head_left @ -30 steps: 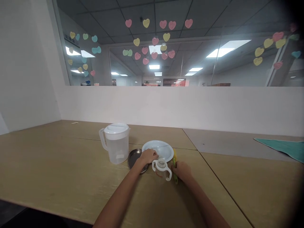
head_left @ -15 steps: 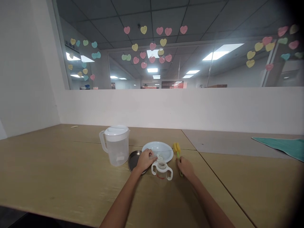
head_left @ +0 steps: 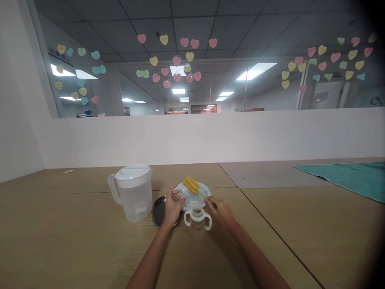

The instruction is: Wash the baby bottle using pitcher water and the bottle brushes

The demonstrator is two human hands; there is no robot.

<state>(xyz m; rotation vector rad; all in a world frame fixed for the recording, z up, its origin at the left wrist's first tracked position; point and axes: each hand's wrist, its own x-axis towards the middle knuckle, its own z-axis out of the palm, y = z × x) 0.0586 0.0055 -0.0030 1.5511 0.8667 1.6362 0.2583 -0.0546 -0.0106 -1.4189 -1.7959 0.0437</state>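
Observation:
My right hand (head_left: 221,209) is closed round the green handle of a bottle brush (head_left: 191,185), whose yellow sponge head is over the white plate (head_left: 205,190). In my left hand (head_left: 173,205) is a small white ring-shaped piece (head_left: 181,195), pinched in the fingers at the plate's left side. A clear baby bottle (head_left: 197,224) with two white handles stands open-topped on the table between my forearms. Behind its neck, a clear part (head_left: 193,200) lies on the plate. The round dark metal tray (head_left: 158,212) is partly hidden by my left hand.
A lidded clear pitcher (head_left: 136,196) with liquid in it stands left of the tray. A green cloth (head_left: 351,178) lies at the far right of the table (head_left: 75,233). A low wall (head_left: 198,138) with a window above it borders the back.
My right hand has lifted the bottle brush and brought it left, its sponge now over the plate. My left hand has turned, showing the ring-shaped piece. The view has shifted right.

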